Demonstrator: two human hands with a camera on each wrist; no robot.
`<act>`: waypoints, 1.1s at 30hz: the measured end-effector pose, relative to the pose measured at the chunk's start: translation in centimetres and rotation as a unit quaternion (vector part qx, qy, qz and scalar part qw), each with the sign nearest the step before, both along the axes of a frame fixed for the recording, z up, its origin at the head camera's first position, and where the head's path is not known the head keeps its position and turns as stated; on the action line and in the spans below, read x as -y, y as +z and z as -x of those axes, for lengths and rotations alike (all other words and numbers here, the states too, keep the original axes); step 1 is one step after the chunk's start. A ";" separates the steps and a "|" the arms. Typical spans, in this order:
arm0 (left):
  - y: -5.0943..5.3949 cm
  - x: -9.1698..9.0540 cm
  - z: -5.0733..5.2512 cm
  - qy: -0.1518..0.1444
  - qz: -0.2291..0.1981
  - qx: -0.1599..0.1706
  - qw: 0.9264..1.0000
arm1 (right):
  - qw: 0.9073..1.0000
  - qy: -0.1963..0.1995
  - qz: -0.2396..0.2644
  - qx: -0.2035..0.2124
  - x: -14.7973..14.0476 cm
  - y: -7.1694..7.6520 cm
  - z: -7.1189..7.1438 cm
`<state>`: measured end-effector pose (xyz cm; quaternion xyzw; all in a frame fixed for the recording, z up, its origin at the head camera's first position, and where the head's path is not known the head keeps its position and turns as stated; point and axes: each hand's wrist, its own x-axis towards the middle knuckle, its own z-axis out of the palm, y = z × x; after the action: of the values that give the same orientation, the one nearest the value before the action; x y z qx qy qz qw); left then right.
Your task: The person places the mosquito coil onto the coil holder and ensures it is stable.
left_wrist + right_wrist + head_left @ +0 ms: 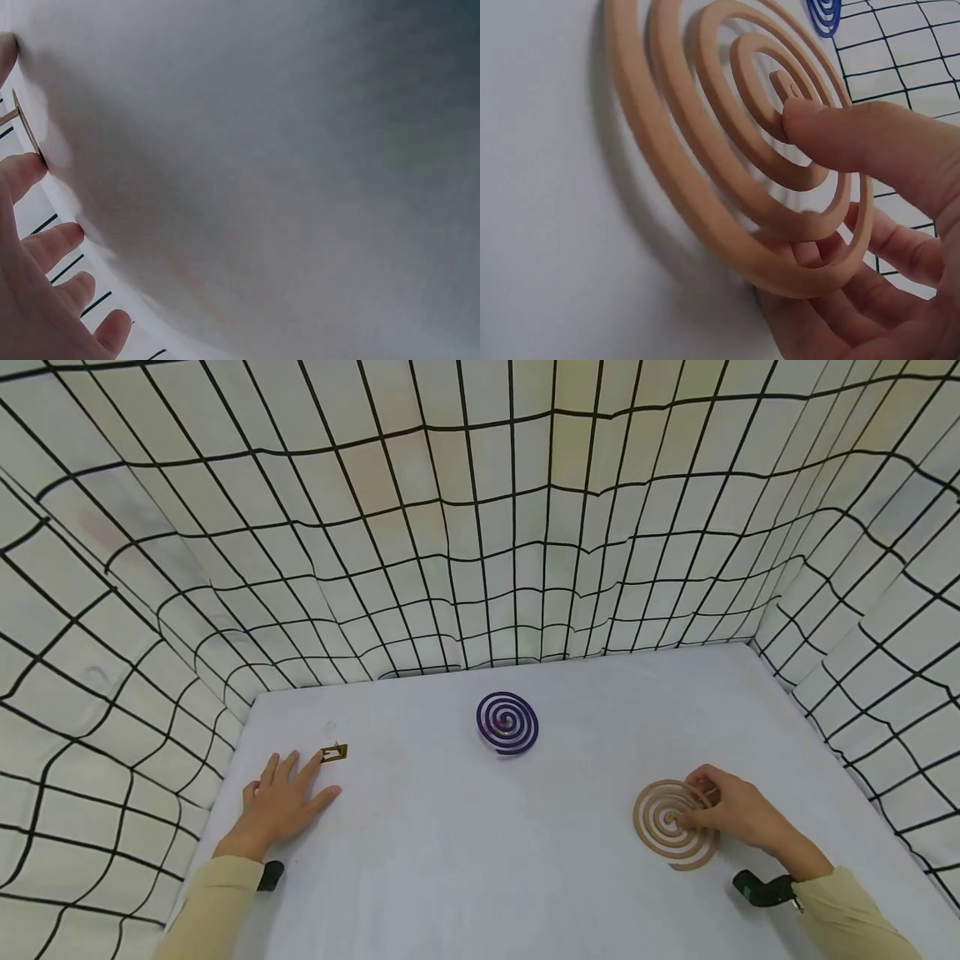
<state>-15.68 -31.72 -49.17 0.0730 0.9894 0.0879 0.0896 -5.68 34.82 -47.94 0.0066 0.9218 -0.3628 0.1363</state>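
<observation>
A tan mosquito coil (672, 818) is in my right hand (738, 817), tilted up off the white table. In the right wrist view the thumb presses near the centre of the coil (679, 191), and the other fingers lie behind it. My left hand (276, 808) rests on the table with its fingers spread. One of its fingertips touches a small brass-coloured metal coil stand (342, 751), whose thin edge shows in the left wrist view. Farther back, near the middle, lies a purple mosquito coil (507, 720), apart from both hands.
Black grid netting (487, 560) over pale sheeting rises behind the table (480, 852) and along both sides. A dark wrist device (763, 890) sits by the right cuff, and another dark device (271, 876) by the left.
</observation>
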 end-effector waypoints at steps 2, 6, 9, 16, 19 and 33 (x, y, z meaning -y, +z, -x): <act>-0.2 0.1 0.0 0.000 -0.002 -0.001 1.000 | 0.999 0.002 0.031 0.007 -0.2 0.0 0.0; -0.3 -0.2 -0.3 -0.002 -0.002 -0.003 1.000 | 0.994 0.007 0.100 0.033 -0.7 -0.2 0.2; -0.1 -0.6 -0.7 -0.007 0.003 -0.006 1.000 | 0.987 0.013 0.148 0.061 -1.0 -0.3 0.2; 0.4 -1.5 -1.3 -0.012 0.000 -0.016 1.000 | 0.977 0.019 0.193 0.094 -1.3 -0.5 0.2; 0.5 -1.8 -1.5 -0.010 -0.005 -0.016 1.000 | 0.974 0.021 0.204 0.099 -1.3 -0.5 0.2; 0.0 -2.5 -2.3 -0.008 -0.007 -0.010 1.000 | 0.970 -0.018 0.230 0.070 -1.2 -0.7 0.3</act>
<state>-13.40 -29.19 -49.20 0.0826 0.9890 0.0932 0.0796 -5.93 36.03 -48.62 0.0171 0.8012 -0.5665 0.1920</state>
